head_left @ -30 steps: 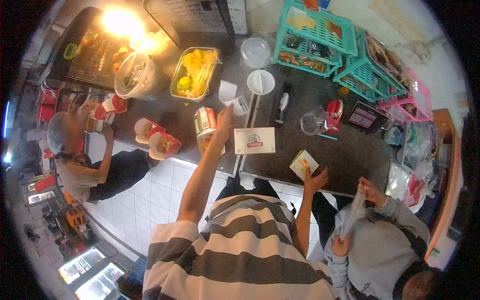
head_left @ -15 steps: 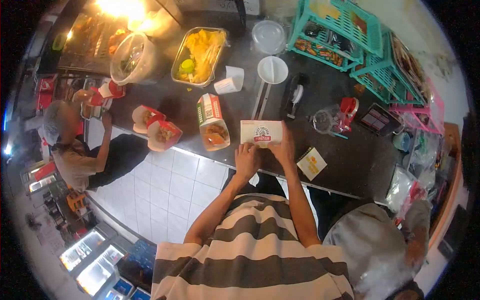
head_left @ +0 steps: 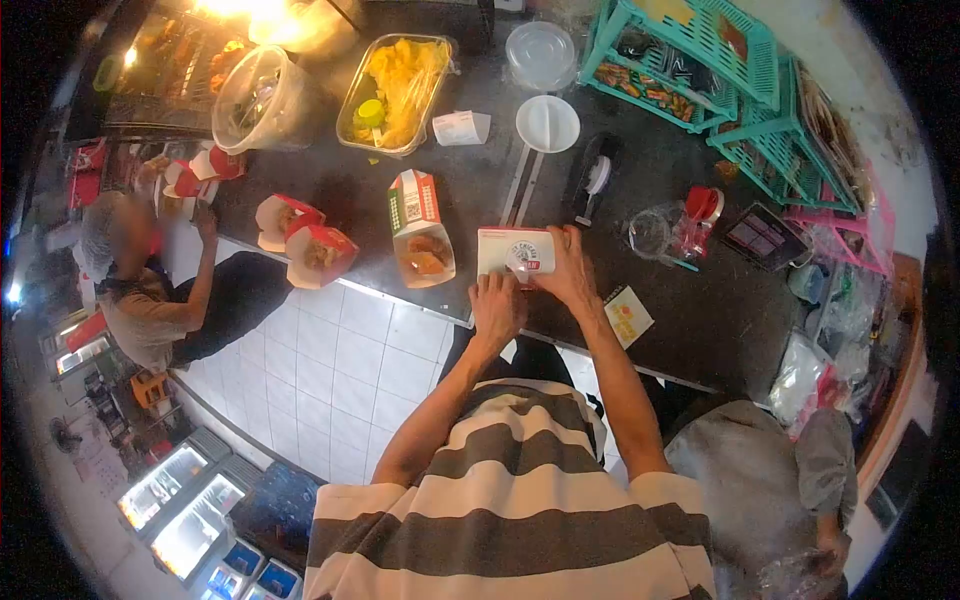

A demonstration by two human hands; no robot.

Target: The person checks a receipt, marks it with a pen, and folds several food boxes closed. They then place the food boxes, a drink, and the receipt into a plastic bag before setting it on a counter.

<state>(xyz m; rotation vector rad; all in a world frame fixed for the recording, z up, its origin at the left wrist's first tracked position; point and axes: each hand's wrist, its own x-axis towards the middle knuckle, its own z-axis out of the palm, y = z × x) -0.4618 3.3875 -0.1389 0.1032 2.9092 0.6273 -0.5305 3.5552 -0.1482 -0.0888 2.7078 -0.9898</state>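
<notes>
A white-and-red cardboard food box [head_left: 505,247] with a round printed logo sits at the counter's near edge, in front of me. My right hand [head_left: 568,272] grips its right end, fingers over the far corner and thumb along the near side. The fingers of my left hand [head_left: 496,305] are bent over the box's near edge at the left. To the left stands an open food box [head_left: 424,255] with a fried piece inside. A small printed card [head_left: 627,316] lies right of my right hand.
Open red boxes [head_left: 318,256] with food stand further left. Behind are a tray of yellow food [head_left: 400,95], a white divided bowl [head_left: 548,124] and a black stapler-like tool [head_left: 594,182]. Green baskets [head_left: 690,60] fill the back right. One person [head_left: 150,300] works at left, another [head_left: 745,490] is close on my right.
My right hand has shifted from the box's near right corner to wrap further over its right end. The box is slightly tilted now. The person on my right has moved an arm downward.
</notes>
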